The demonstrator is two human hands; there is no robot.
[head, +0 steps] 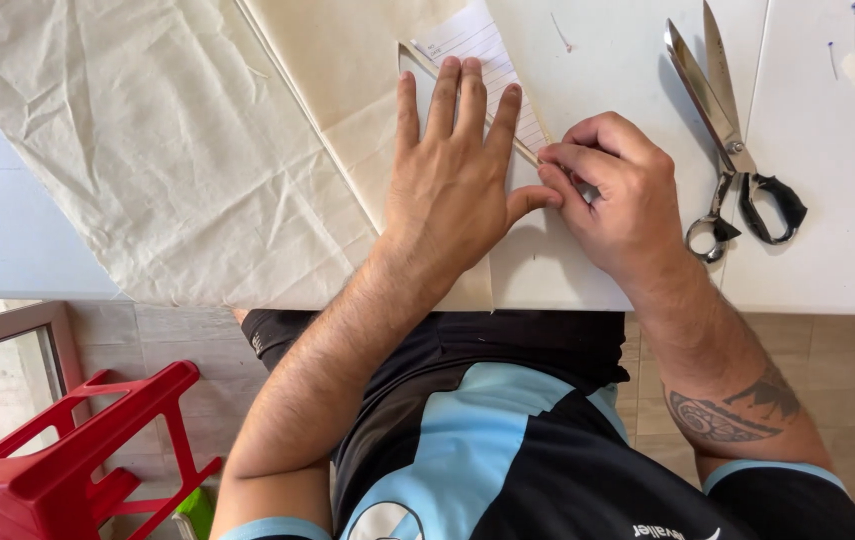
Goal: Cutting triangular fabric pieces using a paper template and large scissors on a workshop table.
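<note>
Left hand point(451, 175) laid flat, fingers spread, on cream folded cloth piece point(368, 120) on white worktop point(818, 200) | right hand point(613, 190) curled, fingertips pinched at lined paper strip point(483, 70) edge (held item hidden) | steel scissors point(733, 150) untouched; cutting apparently not begun.

Cream cloth point(158, 150) is lying matt and creased, its weave looking slightly rough. The lined paper pattern point(478, 70) is looking smooth and flat. The scissors point(728, 140) are showing shiny metal blades and glossy black handles on a smooth white surface point(828, 250). The red stool point(68, 460) is gleaming like plastic.
</note>
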